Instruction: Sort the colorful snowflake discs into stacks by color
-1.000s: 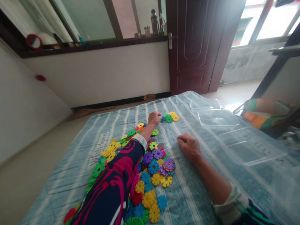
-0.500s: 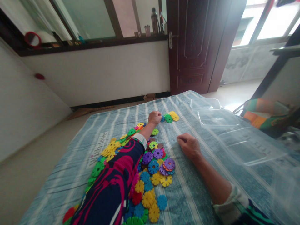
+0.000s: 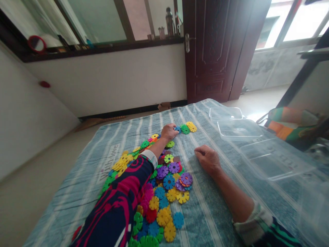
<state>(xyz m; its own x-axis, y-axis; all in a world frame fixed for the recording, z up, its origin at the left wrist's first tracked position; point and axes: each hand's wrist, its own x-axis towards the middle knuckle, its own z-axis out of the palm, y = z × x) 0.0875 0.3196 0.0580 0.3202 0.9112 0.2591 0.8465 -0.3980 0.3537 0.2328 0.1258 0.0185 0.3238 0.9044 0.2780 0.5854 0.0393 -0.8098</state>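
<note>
My left hand (image 3: 169,131) reaches to the far side of the bed. Its thumb and fingers are at the edge of a blue notched plastic disc (image 3: 178,129), seemingly pinching it. Right beside that disc lie a green disc (image 3: 185,129) and overlapping yellow discs (image 3: 191,126), forming a short row. My right hand (image 3: 207,158) rests on the striped sheet with its fingers curled in, and nothing shows in it. Beneath and around my left forearm spreads a heap of colourful notched discs, among them a purple disc (image 3: 174,167) and a blue disc (image 3: 169,181).
Clear plastic containers (image 3: 240,130) stand on the right side of the bed (image 3: 203,219). A large transparent lid or box (image 3: 279,159) lies nearer. Beyond the bed are a wall, a dark red door (image 3: 213,51) and a window ledge holding small items.
My left hand's fingers have uncurled slightly at the blue disc, and more of that disc shows. My left forearm has shifted a little left. My right hand has stayed put.
</note>
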